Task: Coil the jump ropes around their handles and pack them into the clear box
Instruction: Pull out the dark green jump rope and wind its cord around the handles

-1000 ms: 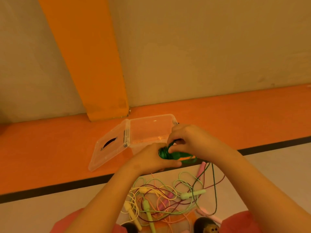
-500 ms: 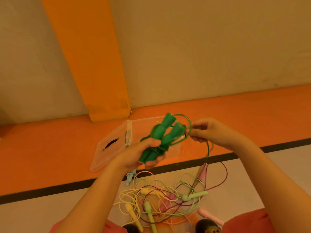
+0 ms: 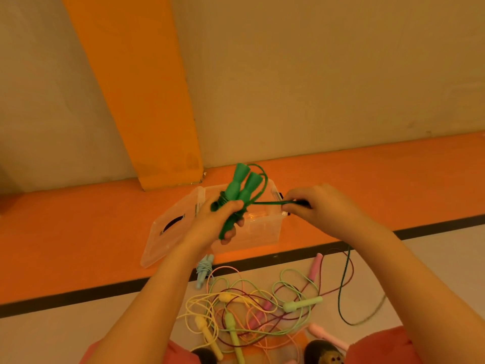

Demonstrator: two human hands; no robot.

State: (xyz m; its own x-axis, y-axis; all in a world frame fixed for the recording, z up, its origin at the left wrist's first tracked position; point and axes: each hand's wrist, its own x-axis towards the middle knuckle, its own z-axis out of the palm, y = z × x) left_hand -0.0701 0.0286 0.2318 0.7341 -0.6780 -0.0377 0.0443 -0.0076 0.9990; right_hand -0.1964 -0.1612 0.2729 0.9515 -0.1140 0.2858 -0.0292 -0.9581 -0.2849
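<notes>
Green jump rope (image 3: 233, 189), left hand (image 3: 210, 223) gripping

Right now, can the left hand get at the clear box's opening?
Probably yes: the left hand, holding the green handles, hovers at the clear box, whose lid lies flipped open; nothing blocks it.

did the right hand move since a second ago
Yes. The right hand has moved right: earlier over the right corner of the clear box, it now sits past that box's right edge, pinching the green jump rope.
</notes>
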